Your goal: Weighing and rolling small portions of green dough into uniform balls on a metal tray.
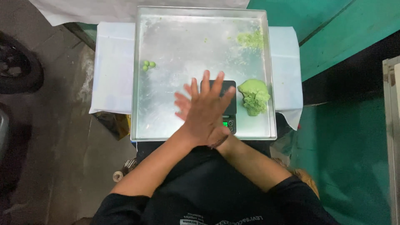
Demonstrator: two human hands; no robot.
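Both hands are pressed flat together, palm on palm, over the near part of the metal tray [141, 83]. The left hand [206, 110] lies on top, fingers spread out straight. The right hand [181, 106] is under it, and only its fingertips and wrist show. The way the palms are squeezed makes it look like a small bit of dough is between them, but nothing can be seen in there, so I cannot tell for sure.

The hands hover just above a small black scale [228, 109], which sits in the tray. Just beside the scale, on the side away from the little balls, sits a big lump of green dough [254, 96]. It looks soft and squishy, a bit crumbly on top. It should be light and easy to pinch. A good place to take hold is the edge of the lump, pulling off a small piece with the fingertips.

Three little green balls [148, 65] sit together well apart from the scale, near the tray's other side. They look smooth and round and could roll. Some green crumbs [251, 39] lie in the far corner, beyond the lump.
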